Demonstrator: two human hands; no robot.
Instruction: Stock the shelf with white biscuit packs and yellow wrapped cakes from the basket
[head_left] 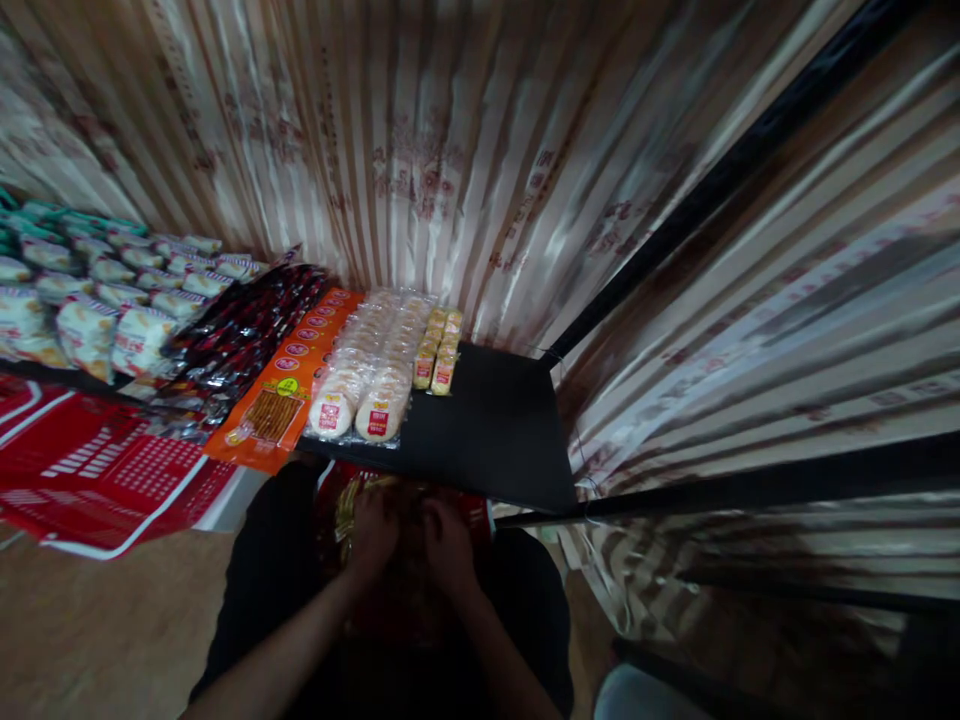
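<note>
A dark red plastic bag [409,610] lies across my lap, just below the shelf's front edge. My left hand [375,530] grips it on the left with curled fingers, near some small yellow-wrapped pieces [346,512]. On the other side my right hand [448,545] has its fingers bent onto the same bag, a little apart from the left. Deep shadow hides the fingertips and what lies between the hands. Straight ahead on the black shelf [495,425] stand rows of round wrapped crackers [379,415] and small yellow packets [442,370].
Left of the crackers lie an orange snack pack [307,345], dark red packets [247,325] and several white bags [142,335]. A red printed sheet [112,470] hangs below. Black poles [720,205] slant at the right, before a patterned curtain [420,150].
</note>
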